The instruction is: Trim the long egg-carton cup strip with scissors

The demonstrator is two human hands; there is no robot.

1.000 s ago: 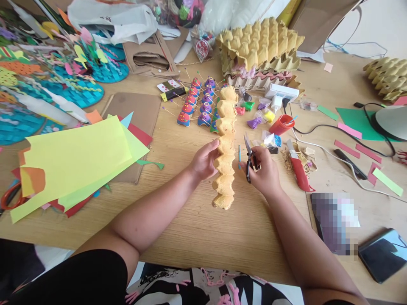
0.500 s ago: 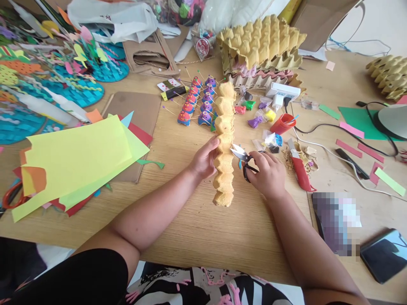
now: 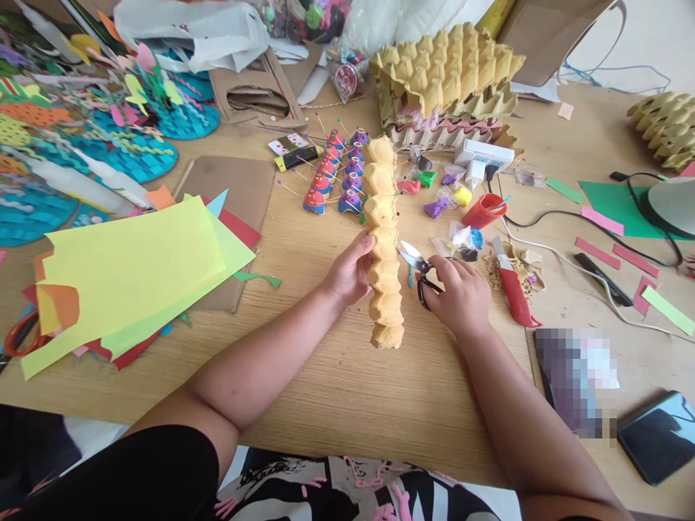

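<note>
A long yellow strip of egg carton cups (image 3: 384, 250) is held up over the table, its length running away from me. My left hand (image 3: 354, 269) grips it at the left edge near the middle, thumb on top and the other fingers partly hidden behind it. Black-handled scissors (image 3: 417, 262) are in my right hand (image 3: 459, 293), with fingers through the handle loops. Their blades point left toward the strip's right edge, with a small gap between. Behind the strip stand two rows of small painted cup figures (image 3: 326, 177) with pins sticking out.
Coloured paper sheets (image 3: 135, 260) lie at left on cardboard (image 3: 239, 217). Stacked egg trays (image 3: 445, 72) stand at the back. Right of my hands are a red cup (image 3: 485, 210), a red-handled knife (image 3: 513, 289), a white cable (image 3: 565, 260) and a phone (image 3: 659, 438).
The egg carton strip has turned slightly, its near end shifting right and its far end left. The scissors have moved a little to the right, away from its edge.
</note>
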